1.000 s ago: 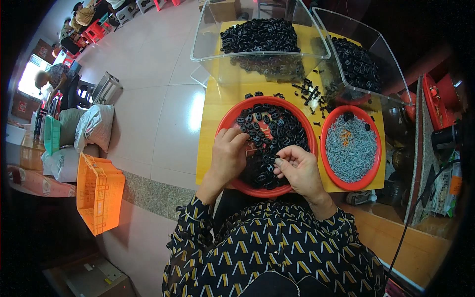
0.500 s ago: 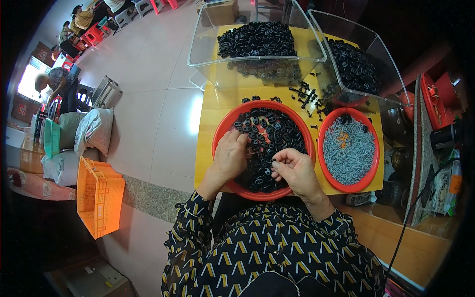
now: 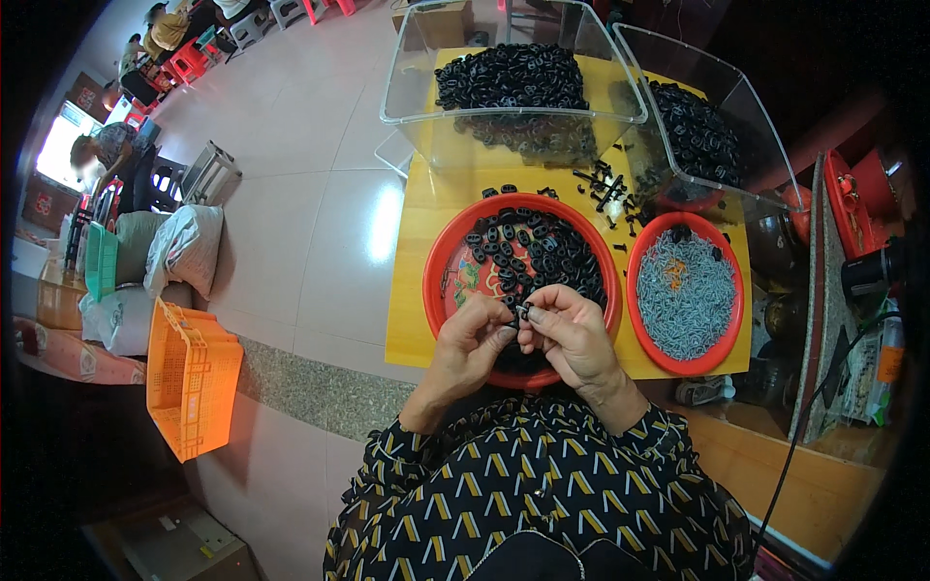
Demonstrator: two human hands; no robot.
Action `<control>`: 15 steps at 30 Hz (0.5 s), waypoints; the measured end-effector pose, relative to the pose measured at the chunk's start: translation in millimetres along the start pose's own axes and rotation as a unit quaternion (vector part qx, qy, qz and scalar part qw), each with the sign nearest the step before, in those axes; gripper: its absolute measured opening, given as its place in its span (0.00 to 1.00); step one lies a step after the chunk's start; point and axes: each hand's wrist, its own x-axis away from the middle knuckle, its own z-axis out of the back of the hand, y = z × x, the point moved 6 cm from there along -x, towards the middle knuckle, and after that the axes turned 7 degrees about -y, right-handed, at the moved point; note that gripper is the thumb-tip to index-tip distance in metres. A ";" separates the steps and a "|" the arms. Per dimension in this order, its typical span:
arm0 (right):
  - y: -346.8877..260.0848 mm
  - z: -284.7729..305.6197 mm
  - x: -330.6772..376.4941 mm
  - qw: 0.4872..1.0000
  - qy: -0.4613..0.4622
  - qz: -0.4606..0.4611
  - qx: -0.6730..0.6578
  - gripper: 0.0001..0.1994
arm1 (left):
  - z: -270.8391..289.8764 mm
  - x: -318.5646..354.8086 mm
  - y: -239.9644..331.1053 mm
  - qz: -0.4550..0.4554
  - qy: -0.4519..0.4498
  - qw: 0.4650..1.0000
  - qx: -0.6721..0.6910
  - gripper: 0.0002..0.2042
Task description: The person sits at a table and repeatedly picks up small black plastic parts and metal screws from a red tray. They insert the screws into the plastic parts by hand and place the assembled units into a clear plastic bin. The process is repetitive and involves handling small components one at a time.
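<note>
Over the near part of a round red tray (image 3: 433, 254), my two hands meet fingertip to fingertip. My left hand (image 3: 467, 351) pinches a small black plastic piece (image 3: 512, 323). Closed beside it, my right hand (image 3: 573, 341) grips another small dark part (image 3: 525, 311) between thumb and forefinger; its exact shape is mostly hidden by the fingers. Many black oval pieces with two holes (image 3: 547, 254) lie in the tray, whose patterned bottom shows on the left. To the right, a smaller red tray (image 3: 634, 334) holds grey screws (image 3: 686, 302) and a few orange bits.
Two clear plastic bins, one behind (image 3: 417, 121) and one at right (image 3: 775, 155), hold black parts. Loose black pieces (image 3: 610, 189) lie on the yellow tabletop (image 3: 412, 320). An orange crate (image 3: 199, 382) and white sacks (image 3: 186, 247) stand left. People sit or bend farther off.
My left hand has come out of the black pieces, now pinching one, and moved right and nearer. My right hand has shifted slightly left, so the fingertips meet.
</note>
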 end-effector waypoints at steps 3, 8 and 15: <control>4.0 -1.1 1.4 1.000 0.006 -0.001 -0.001 0.06 | -4.1 8.9 -1.0 0.054 0.019 0.997 0.051 0.04; 3.5 -7.8 4.6 0.998 0.017 0.006 0.065 0.05 | -7.6 15.2 -3.8 0.094 0.052 0.960 0.258 0.06; -5.9 -4.6 7.7 0.991 0.020 0.013 0.132 0.05 | -2.2 21.5 -27.6 0.079 0.073 0.930 0.352 0.08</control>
